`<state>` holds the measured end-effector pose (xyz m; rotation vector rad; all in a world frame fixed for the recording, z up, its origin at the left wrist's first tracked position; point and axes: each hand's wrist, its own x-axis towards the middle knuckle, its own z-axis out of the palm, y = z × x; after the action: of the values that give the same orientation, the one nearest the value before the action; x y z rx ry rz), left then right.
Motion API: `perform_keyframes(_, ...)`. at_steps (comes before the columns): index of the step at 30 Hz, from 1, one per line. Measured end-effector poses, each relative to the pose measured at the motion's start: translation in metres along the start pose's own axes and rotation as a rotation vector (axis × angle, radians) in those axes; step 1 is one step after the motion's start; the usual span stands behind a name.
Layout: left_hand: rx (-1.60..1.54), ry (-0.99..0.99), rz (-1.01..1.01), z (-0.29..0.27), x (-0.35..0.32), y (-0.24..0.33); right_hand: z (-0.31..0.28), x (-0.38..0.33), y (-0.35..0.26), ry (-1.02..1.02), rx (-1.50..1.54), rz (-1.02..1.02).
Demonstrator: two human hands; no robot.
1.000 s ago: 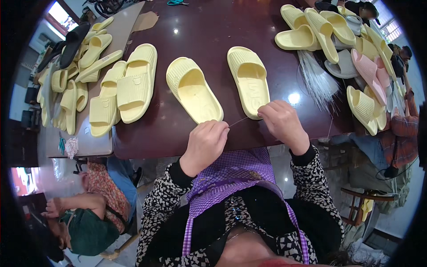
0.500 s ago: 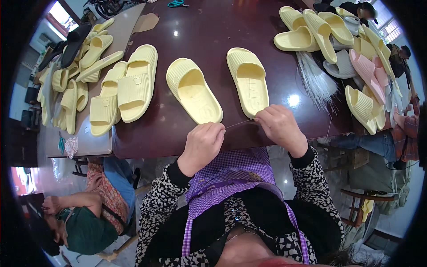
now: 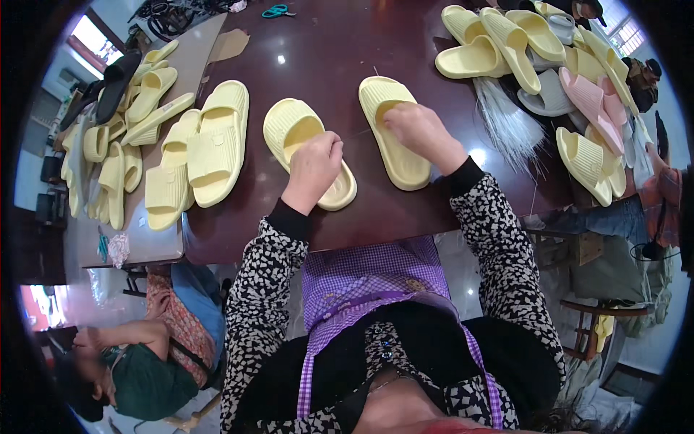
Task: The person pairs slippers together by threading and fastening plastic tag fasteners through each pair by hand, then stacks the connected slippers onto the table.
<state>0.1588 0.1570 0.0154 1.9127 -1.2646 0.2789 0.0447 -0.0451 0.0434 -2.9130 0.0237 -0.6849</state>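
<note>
Two yellow slide slippers lie apart in front of me, toes pointing away: a left slipper (image 3: 292,116) and a right slipper (image 3: 387,92), both with ribbed straps. My left hand (image 3: 314,172) is closed in a pinch above the left slipper's footbed, hiding part of it. My right hand (image 3: 421,135) pinches at the strap opening of the right slipper, its fingertips partly inside. A thin strand (image 3: 359,133) runs faintly between my two hands, over the gap between the slippers; its ends are too fine to make out.
A bundle of clear strands (image 3: 506,123) lies right, beside piled yellow, grey and pink slippers (image 3: 589,105). More slippers (image 3: 152,94) and a stacked yellow pair (image 3: 217,148) lie left. Teal scissors (image 3: 276,11) rest at the far edge. A person (image 3: 148,362) sits at left.
Both hands have moved away from me, from the slippers' heels near the table edge to above them. The right hand has reached the strap opening of the right slipper.
</note>
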Motion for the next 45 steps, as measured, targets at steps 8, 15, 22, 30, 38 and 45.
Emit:
perform_keyframes(8,0.024,-0.022,-0.101,0.006,0.008,-0.016,-0.012,0.000,0.011,0.118,0.273,0.130)
perform_keyframes(15,0.039,-0.039,-0.076,0.012,0.020,-0.022,0.011,0.040,0.085,0.208,0.225,0.443)
perform_keyframes(22,0.158,0.035,0.042,0.003,0.013,-0.028,0.043,0.071,0.096,-0.041,0.163,0.630)
perform_keyframes(30,0.192,0.062,0.115,0.004,0.017,-0.017,0.049,0.069,0.094,0.090,0.276,0.644)
perform_keyframes(38,0.037,0.078,0.130,0.002,0.021,-0.020,0.052,0.083,0.056,0.443,0.453,0.565)
perform_keyframes(45,-0.147,0.019,0.194,0.000,0.024,-0.011,0.035,0.082,0.029,0.539,0.952,0.620)
